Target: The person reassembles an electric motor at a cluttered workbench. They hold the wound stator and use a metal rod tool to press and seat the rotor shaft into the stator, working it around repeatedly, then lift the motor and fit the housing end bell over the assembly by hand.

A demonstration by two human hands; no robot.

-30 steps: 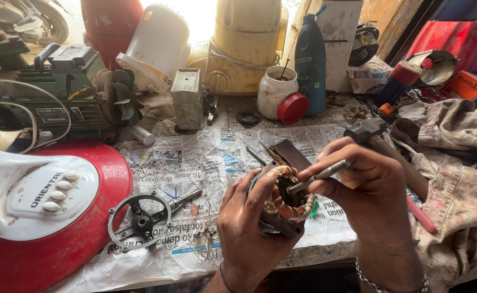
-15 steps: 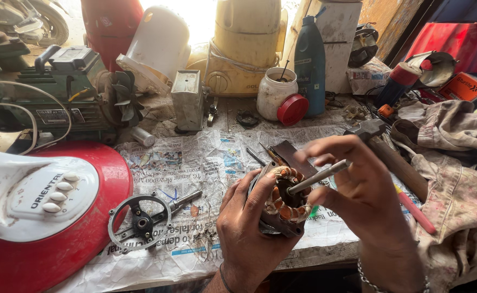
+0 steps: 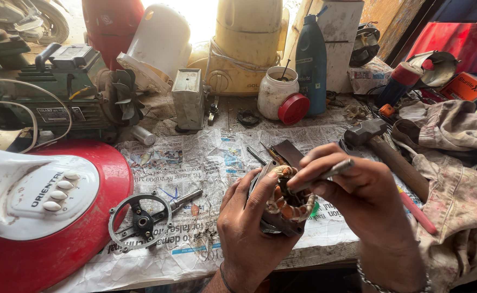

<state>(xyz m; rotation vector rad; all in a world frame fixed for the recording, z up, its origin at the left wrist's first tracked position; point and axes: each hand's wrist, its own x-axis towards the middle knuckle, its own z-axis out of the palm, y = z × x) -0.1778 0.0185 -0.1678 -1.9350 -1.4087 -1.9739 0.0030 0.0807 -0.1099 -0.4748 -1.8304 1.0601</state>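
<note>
Tipping the thin metal tool (image 3: 330, 172) flatter over the motor coil (image 3: 284, 201). Sliding the right hand (image 3: 366, 198) closer, fingers curling tighter than before.

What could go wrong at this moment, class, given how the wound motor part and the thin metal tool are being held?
1. The right hand pushes a thin metal tool into the motor stator; a slip might nick the copper windings.
2. The left hand cups the stator right behind the tool tip, so its fingers could be jabbed.
3. The stator is held near the bench edge, above newspaper; dropped, it may fall off.
</note>
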